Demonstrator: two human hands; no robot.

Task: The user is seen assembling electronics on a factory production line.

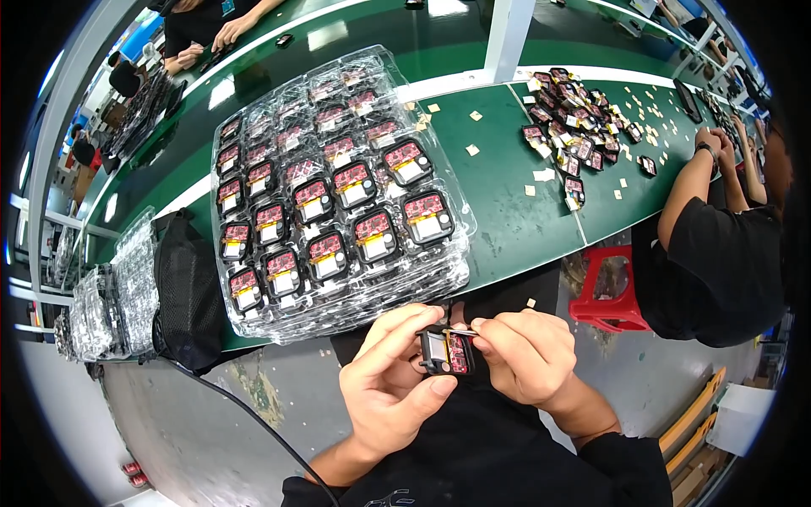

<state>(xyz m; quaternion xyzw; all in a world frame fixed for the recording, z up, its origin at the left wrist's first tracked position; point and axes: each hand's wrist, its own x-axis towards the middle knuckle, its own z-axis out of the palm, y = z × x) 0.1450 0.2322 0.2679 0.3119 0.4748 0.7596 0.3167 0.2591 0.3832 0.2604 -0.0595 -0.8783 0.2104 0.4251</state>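
Observation:
My left hand (389, 376) grips a small black device housing (446, 353) by its sides, fingers behind and thumb at the lower edge. Inside the housing show a red circuit board and a pale rectangular part. In my right hand (530, 353) a thin metal tool, apparently tweezers (459, 332), is pinched between thumb and fingers. Its tip lies over the housing's upper edge; whether it touches the inside I cannot tell. Both hands are in front of the bench's near edge. Just beyond them, a stack of clear plastic trays (359, 302) holds rows of similar housings (328, 255).
On the green bench (498, 241), a pile of similar units (574, 114) lies among scattered cream squares. A person (718, 262) sits at the right by a red stool (604, 291); another person (198, 25) works across. A black bag (187, 291) and black cable (253, 416) are at left.

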